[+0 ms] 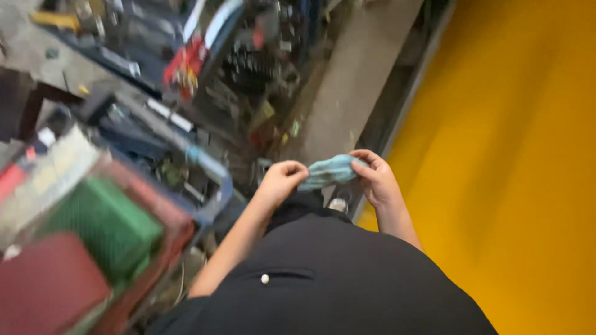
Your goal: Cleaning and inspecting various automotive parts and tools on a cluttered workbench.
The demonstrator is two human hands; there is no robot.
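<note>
Both of my hands hold a crumpled light blue-green glove or cloth (329, 172) in front of my body, above the floor. My left hand (280, 180) pinches its left end with the fingers curled. My right hand (375, 177) grips its right end. Below the hands my black shirt fills the lower middle of the view. The picture is blurred by motion, so I cannot make out the finer shape of the blue-green thing.
A cluttered rack of tools and metal parts (186, 74) fills the left side, with a green crate (105, 226) and a dark red box (43, 285) at the lower left. A grey concrete strip (354, 80) runs ahead. A yellow floor (509, 167) lies to the right.
</note>
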